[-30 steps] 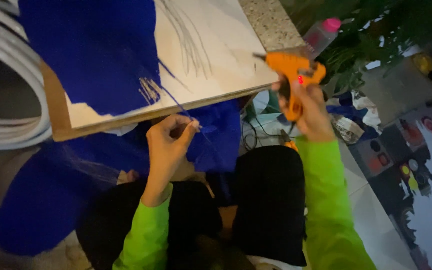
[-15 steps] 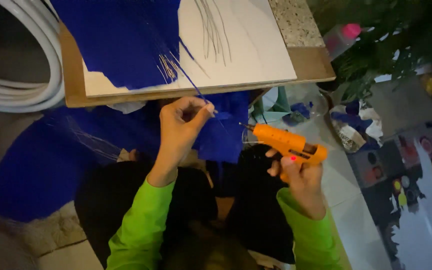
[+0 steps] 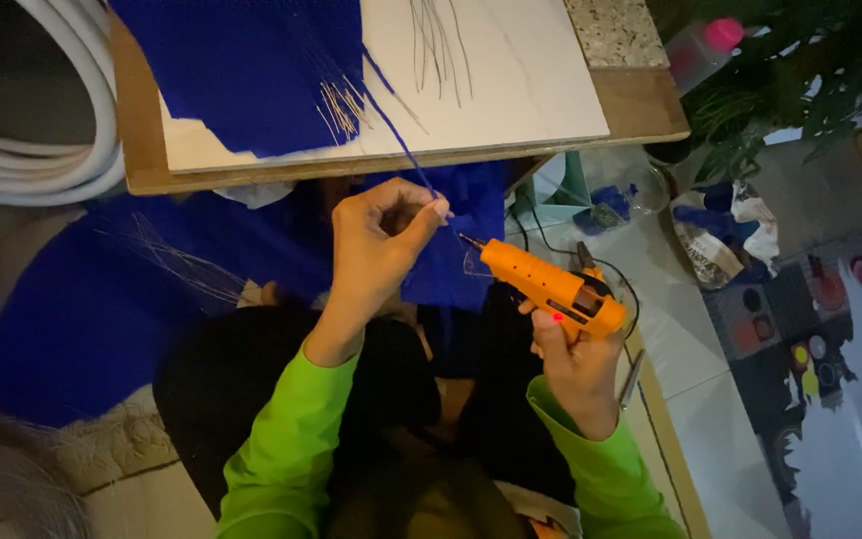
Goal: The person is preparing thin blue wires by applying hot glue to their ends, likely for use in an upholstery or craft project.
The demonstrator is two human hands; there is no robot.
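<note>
White sheet point(image 3: 511, 90) on wooden board point(image 3: 641, 110), tiled floor point(image 3: 710, 399) beneath.

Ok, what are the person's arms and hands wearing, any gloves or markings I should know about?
Both arms are covered by long bright green sleeves: the left sleeve and the right sleeve each end at the wrist. The left hand and right hand are bare, with no gloves. No rings, watch or markings show in this dim light.

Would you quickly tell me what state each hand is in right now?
Left hand: closed, pinching a blue strand at the fingertips.
Right hand: closed around the orange glue gun.
</note>
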